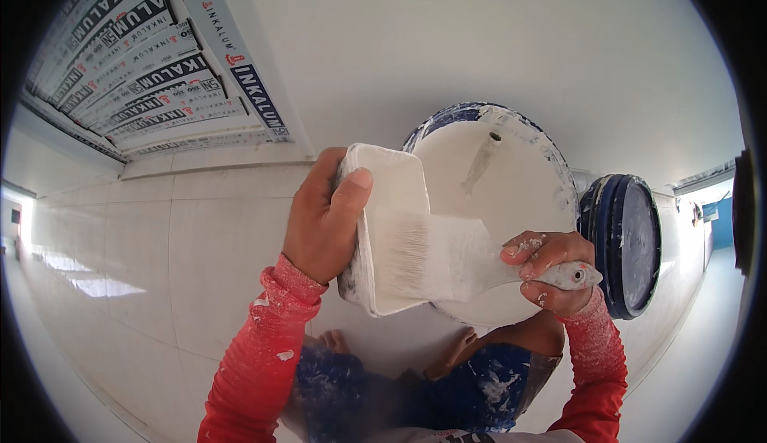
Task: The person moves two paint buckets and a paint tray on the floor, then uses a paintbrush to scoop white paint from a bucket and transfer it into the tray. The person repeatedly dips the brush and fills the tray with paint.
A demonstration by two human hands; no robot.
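My left hand (319, 231) grips a small white rectangular tub (393, 178) by its left side, thumb over the rim. White paint coats its inside. My right hand (555, 267) is closed round the paint-smeared handle of a wide paintbrush (457, 261). The white bristles reach left over the tub's rim, and their tips lie inside it. Beneath both stands a large bucket (562, 162) of white paint, its blue rim streaked with drips. A paint-covered stick-like thing (482, 163) pokes out of the paint at its far side.
A dark blue round lid or lidded pail (631, 243) is right of the bucket. Behind stands a pale wall (447, 35). A window-like frame (232, 59) covered in printed film is at the far left. Light tiles (120, 243) cover the floor; my knees and feet are below.
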